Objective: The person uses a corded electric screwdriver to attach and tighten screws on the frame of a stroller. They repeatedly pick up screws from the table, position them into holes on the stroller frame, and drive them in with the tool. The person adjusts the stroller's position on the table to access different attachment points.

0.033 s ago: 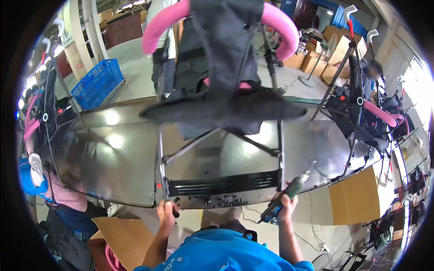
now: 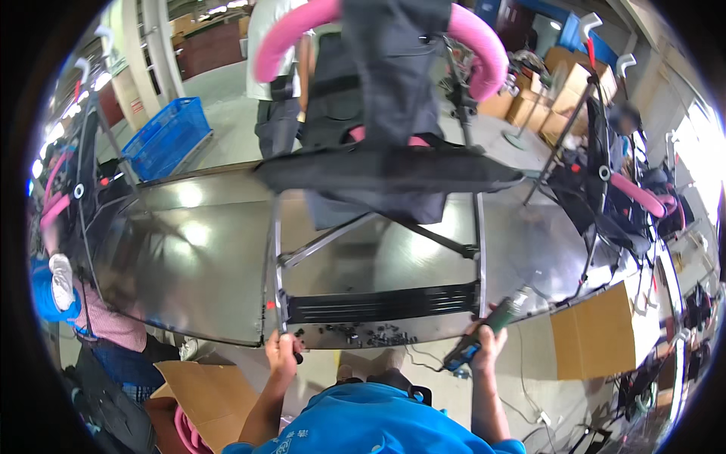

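Observation:
A folding stroller frame with black fabric and a pink foam-covered bar stands upright on the metal table before me. My left hand is closed at the lower end of its left tube, with a small dark part showing beside the fingers; what that part is I cannot make out. In my right hand is a corded electric screwdriver, green and dark, pointing up and right beside the frame's right leg. A black ribbed footrest spans the two legs.
Small black fittings lie scattered along the near edge of the metal table. More strollers stand right and left. Below lies an open cardboard box. A person stands beyond, near a blue crate; another person is at the left.
The stroller frame appears slightly farther right in view. The screwdriver has tilted a little, and more of the person behind the stroller shows. Both hands keep their grips.

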A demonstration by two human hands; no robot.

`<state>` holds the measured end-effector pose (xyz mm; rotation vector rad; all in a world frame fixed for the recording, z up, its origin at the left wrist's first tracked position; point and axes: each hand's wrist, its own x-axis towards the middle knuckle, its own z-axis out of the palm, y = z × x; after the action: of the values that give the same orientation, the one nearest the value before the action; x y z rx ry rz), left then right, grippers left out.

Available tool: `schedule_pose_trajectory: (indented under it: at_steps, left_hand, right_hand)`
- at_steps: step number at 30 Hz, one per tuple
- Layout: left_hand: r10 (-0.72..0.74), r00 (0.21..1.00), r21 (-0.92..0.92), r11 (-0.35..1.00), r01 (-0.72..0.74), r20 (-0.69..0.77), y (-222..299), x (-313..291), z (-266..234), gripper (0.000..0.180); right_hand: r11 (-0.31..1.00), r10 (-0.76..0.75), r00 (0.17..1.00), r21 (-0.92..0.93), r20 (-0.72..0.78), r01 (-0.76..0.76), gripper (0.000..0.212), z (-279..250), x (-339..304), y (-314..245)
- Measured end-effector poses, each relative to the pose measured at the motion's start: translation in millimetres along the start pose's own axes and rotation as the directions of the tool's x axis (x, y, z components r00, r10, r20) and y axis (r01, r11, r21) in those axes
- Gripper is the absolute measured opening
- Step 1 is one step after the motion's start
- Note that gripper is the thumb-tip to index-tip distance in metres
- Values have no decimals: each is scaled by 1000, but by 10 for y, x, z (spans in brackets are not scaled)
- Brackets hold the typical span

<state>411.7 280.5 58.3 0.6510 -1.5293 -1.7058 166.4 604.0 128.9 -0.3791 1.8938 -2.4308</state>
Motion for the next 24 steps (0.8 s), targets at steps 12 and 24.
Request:
schedule_pose_trajectory:
  at_steps: [12, 24]
  left_hand:
    - [144, 907, -65, 990, -129, 396, 1097, 414, -312, 46]
    - [131, 875, -271, 962, 0, 467, 1992, 442, 3, 61]
  right_hand:
    - [914, -251, 964, -349, -90, 206, 39, 715, -301, -910]
    - [292, -612, 769, -852, 183, 435, 66, 1000, 202, -1616]
